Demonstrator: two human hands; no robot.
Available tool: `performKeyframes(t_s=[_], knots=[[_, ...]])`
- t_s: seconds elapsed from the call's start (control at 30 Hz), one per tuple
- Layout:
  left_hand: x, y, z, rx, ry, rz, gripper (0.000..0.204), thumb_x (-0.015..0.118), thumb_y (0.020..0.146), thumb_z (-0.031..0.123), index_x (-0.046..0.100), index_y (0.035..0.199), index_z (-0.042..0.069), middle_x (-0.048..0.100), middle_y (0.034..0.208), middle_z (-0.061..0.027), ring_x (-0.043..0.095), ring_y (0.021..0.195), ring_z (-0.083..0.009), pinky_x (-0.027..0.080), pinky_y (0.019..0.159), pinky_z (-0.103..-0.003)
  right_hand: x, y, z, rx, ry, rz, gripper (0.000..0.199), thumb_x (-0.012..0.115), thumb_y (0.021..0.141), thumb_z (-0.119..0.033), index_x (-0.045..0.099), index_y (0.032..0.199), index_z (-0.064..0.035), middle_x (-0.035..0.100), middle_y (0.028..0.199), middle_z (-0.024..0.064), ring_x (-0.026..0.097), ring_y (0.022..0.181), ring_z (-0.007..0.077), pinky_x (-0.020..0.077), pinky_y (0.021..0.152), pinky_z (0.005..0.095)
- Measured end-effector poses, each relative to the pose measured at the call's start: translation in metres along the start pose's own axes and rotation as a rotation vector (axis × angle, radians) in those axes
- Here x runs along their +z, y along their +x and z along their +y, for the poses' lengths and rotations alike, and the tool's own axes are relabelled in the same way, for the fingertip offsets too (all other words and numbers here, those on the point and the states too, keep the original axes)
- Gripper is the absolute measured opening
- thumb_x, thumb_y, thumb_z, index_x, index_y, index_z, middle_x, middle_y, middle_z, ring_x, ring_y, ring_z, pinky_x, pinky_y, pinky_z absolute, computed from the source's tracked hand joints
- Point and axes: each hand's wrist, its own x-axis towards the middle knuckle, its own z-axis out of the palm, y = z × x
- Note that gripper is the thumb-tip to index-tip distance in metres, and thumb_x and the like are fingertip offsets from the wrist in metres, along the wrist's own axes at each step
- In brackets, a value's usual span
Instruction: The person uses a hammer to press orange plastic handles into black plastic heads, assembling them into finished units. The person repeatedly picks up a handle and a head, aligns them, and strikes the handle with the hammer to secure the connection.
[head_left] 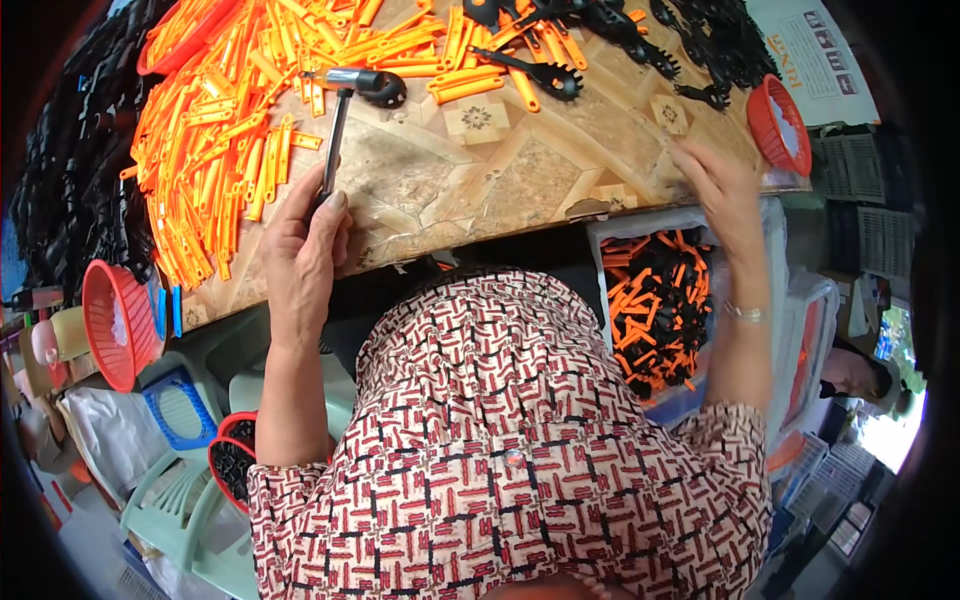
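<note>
A worn, patterned table (pixel 430 185) spans the upper part of my view, its near edge bowed by the lens. Orange handles (pixel 200 215) are heaped on its left side, with black utensil heads (pixel 552 78) along the far side; I take both to be spread there for easy reach. The hammer (pixel 340 115) stands up from the left hand (pixel 305 235) above the table, its head just beside the orange heap. That hand's fingers and thumb wrap its handle low down, which I judge leaves the head free to swing. A bin (pixel 655 310) of orange and black pieces sits under the near edge, seemingly placed for the right arm.

The right hand (pixel 722 185) is over the table's right side, near a red basket (pixel 778 125). Its fingertips blur and its palm is turned from me, so I cannot tell whether they pinch anything. The lower end of the hammer's handle is hidden in the grip, the pale contents of the basket are unclear, and the far heaps run out of view.
</note>
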Motion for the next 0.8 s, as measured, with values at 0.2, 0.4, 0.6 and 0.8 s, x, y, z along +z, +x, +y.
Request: performKeyframes(t_s=[0.2, 0.4, 0.6, 0.8], knots=[[0.011, 0.003, 0.011, 0.085, 0.282, 0.055, 0.041, 0.067, 0.096, 0.013, 0.06, 0.135, 0.003, 0.054, 0.076, 0.0054, 0.044, 0.062, -0.0027, 0.037, 0.056, -0.019, 0.1, 0.111, -0.048, -0.695, -0.328, 0.361, 0.023, 0.071, 0.085, -0.03, 0.07, 0.093, -0.0083, 0.061, 0.093, 0.0052, 0.058, 0.095, 0.0244, 0.0466, 0.084, 0.0387], [0.025, 0.027, 0.03, 0.12, 0.477, 0.056, 0.022, 0.072, 0.092, 0.023, 0.073, 0.103, 0.005, 0.055, 0.069, 0.0024, 0.045, 0.064, -0.0048, 0.038, 0.058, -0.025, 0.115, 0.129, -0.042, -0.653, -0.325, 0.309, 0.02, 0.074, 0.082, -0.03, 0.072, 0.091, -0.0119, 0.059, 0.093, 0.0032, 0.055, 0.097, 0.0238, 0.0418, 0.086, 0.0399], [0.052, 0.062, 0.029, 0.161, 0.415, -0.05, 0.024, 0.074, 0.09, 0.026, 0.073, 0.102, 0.005, 0.053, 0.067, 0.0042, 0.044, 0.062, -0.005, 0.037, 0.056, -0.025, 0.085, 0.136, -0.024, -0.609, -0.583, 0.409, 0.011, 0.07, 0.084, -0.015, 0.069, 0.094, -0.0103, 0.064, 0.103, 0.0033, 0.058, 0.102, 0.0236, 0.0404, 0.088, 0.0392], [0.053, 0.061, 0.028, 0.023, 0.342, -0.05, 0.023, 0.075, 0.09, 0.024, 0.074, 0.102, 0.004, 0.055, 0.072, 0.0055, 0.046, 0.067, -0.0034, 0.036, 0.058, -0.023, 0.084, 0.174, -0.039, -0.684, -0.344, 0.374, 0.028, 0.058, 0.084, -0.009, 0.069, 0.109, -0.0135, 0.06, 0.126, 0.0112, 0.051, 0.124, 0.0298, 0.0389, 0.098, 0.0451]])
